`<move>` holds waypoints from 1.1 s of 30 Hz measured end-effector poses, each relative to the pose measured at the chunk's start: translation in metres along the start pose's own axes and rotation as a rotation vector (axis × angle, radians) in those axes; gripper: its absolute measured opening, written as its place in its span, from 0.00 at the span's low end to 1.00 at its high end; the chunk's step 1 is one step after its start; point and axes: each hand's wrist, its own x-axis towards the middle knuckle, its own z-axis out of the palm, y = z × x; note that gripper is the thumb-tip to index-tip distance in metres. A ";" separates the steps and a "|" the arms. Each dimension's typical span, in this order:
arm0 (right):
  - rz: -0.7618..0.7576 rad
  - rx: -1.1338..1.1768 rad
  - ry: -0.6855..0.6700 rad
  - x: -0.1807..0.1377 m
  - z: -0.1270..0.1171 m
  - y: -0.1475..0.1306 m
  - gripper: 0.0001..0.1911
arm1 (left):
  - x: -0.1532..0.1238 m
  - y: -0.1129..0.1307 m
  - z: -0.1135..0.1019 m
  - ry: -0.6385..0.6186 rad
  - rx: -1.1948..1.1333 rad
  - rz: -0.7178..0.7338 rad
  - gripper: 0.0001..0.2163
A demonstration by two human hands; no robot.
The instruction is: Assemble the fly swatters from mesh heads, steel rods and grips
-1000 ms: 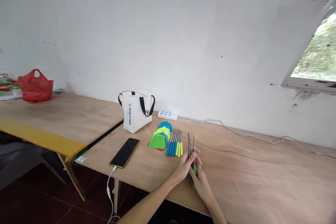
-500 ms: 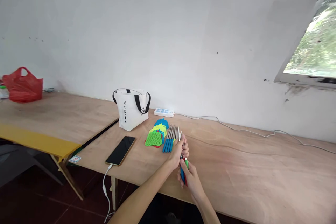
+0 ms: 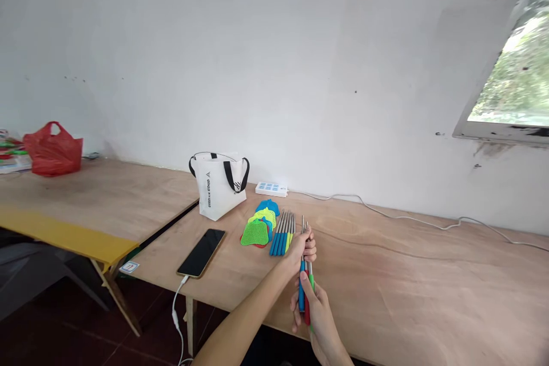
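Observation:
Near the table's front edge my left hand (image 3: 301, 251) is closed around the metal shafts of several fly swatter handles (image 3: 301, 291) with blue, red and green grips. Below it, my right hand (image 3: 315, 303) wraps the grips, its thumb lying along them. The bundle stands nearly upright, tips pointing away from me. Just left of my left hand, a row of fly swatter handles (image 3: 281, 240) with blue and yellow grips lies on the table. Beside that row are mesh fly swatter heads (image 3: 254, 233) in green, red, blue and yellow, overlapping in a pile.
A phone (image 3: 201, 253) on a white charging cable (image 3: 175, 314) lies left of the heads. Behind them stand a white tote bag (image 3: 217, 189) and a power strip (image 3: 271, 189), whose cord runs right along the wall. A red plastic bag (image 3: 54, 151) sits on the left table.
The view has shifted slightly, so the table's things appear lower and further right. Both hands still hold the bundle; more of its coloured grips now shows between them.

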 end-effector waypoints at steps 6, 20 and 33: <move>0.010 0.014 -0.027 0.006 -0.013 0.013 0.35 | 0.007 -0.004 -0.001 0.024 0.001 0.022 0.25; -0.397 -0.518 -0.204 0.052 -0.036 0.000 0.29 | -0.032 0.014 0.005 -0.166 0.345 0.313 0.27; -0.229 -0.295 -0.265 0.029 -0.023 0.004 0.28 | -0.033 0.017 -0.010 -0.175 -0.003 0.206 0.28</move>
